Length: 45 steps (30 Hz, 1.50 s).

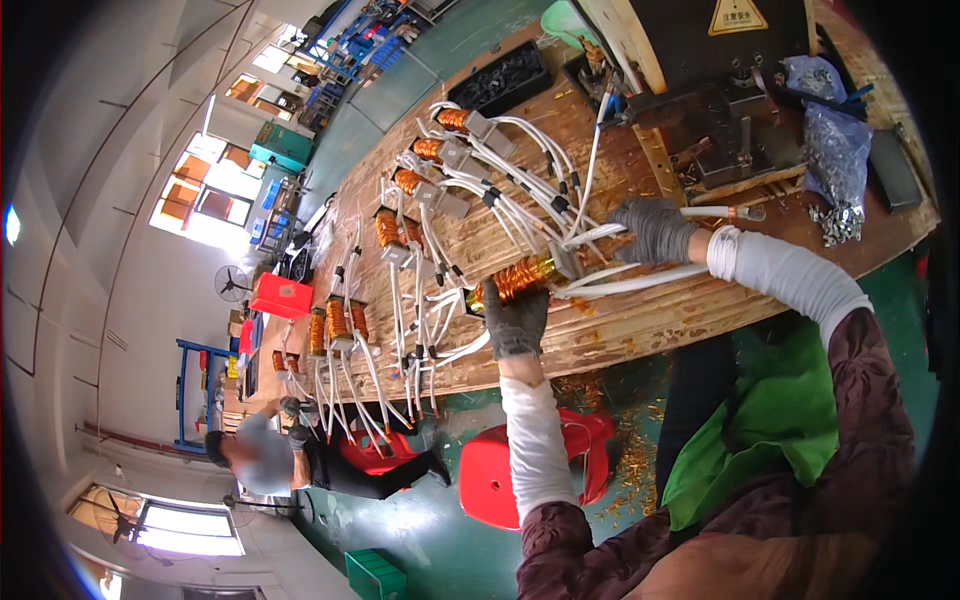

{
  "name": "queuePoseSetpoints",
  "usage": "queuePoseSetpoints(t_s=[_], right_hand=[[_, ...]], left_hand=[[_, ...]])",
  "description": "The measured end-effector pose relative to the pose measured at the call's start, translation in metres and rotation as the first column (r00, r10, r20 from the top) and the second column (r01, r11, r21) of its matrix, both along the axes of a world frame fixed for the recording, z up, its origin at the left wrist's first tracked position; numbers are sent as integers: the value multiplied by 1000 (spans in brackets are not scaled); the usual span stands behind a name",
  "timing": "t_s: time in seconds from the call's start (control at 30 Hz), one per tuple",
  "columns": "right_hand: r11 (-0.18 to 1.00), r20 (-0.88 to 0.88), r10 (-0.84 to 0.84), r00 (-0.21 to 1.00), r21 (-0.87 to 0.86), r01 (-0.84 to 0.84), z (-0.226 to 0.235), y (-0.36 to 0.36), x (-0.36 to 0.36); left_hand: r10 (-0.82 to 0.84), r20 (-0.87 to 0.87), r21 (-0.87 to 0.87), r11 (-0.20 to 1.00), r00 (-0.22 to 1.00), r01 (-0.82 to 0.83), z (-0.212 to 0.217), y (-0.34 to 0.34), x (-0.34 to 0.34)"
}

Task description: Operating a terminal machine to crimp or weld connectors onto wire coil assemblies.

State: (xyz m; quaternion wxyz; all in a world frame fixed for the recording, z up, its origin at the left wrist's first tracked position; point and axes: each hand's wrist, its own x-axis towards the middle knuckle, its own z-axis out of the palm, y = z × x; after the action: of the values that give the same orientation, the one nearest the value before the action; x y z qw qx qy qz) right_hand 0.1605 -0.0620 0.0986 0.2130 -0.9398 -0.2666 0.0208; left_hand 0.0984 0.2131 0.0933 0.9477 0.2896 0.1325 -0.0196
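My left hand (516, 322), in a dark grey glove with a white sleeve, grips a copper-wound coil (522, 277) at the near edge of the wooden bench (640, 320). My right hand (655, 229), gloved the same way, is closed around the coil's white sleeved leads (620, 285), which stretch from the coil to the right. One lead end with a copper tip (745, 213) sticks out past my right hand toward the machine.
Several more copper coils (400, 180) with white leads lie in a row along the bench. A black parts tray (500, 75), a dark press machine (720, 130) and bags of small metal pieces (835, 150) sit beyond. A red stool (490, 480) stands below; another person (270, 455) works at the bench's far end.
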Motion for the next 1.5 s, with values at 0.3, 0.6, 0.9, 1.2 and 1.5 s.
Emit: queuePoseSetpoints(t_s=[0.3, 0.6, 0.9, 1.2, 1.5], right_hand=[[990, 211, 25, 977, 134, -54, 8, -7, -34], [953, 516, 69, 854, 218, -209, 31, -15, -113], [909, 686, -143, 713, 376, -180, 49, -26, -204], [963, 570, -91, 816, 260, -74, 7, -59, -233], [949, 363, -39, 931, 306, -80, 11, -70, -229]], left_hand=[[210, -190, 30, 978, 959, -208, -11, -1, -26], [307, -155, 113, 950, 939, -292, 0, -11, -119], [301, 125, 140, 938, 945, -317, 11, -30, -179], [215, 4, -131, 968, 976, -213, -37, -68, -194], [286, -153, -147, 940, 946, -308, -33, -81, -190]])
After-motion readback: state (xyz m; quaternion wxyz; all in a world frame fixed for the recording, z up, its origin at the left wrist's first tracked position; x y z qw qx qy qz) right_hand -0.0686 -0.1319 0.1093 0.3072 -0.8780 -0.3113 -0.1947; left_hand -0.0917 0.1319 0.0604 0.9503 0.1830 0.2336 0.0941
